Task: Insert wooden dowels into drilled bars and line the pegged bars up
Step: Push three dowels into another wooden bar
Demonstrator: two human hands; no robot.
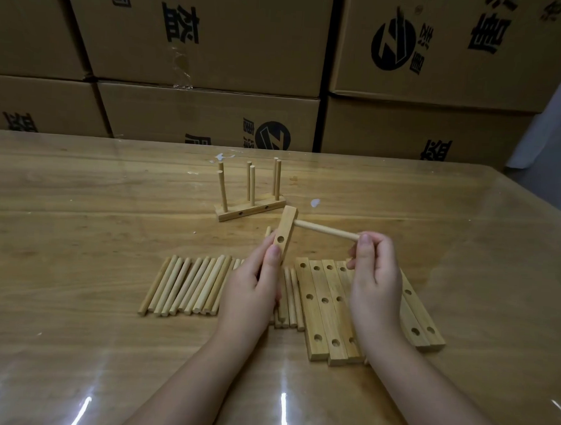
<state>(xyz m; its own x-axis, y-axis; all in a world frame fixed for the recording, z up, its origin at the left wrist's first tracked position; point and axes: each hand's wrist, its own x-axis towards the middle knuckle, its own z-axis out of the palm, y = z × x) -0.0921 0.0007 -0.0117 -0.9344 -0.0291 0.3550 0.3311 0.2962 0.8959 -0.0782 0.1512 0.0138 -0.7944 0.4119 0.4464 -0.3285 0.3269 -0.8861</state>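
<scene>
My left hand [256, 285] grips a drilled wooden bar [285, 232] lifted off the table and tilted up, one empty hole facing me. My right hand [371, 275] pinches a dowel [325, 230] whose far end sits in the bar's upper hole. Under my hands lies a row of loose dowels [191, 285] on the left and a row of flat drilled bars [324, 309] on the right, partly hidden by my right hand. Farther back stand pegged bars [250, 207] with several upright dowels.
The wooden table [78, 201] has a glossy clear cover. Stacked cardboard boxes [210, 46] form a wall along its far edge. Small white specks [315, 202] lie near the pegged bars. The table's right edge runs diagonally at the far right.
</scene>
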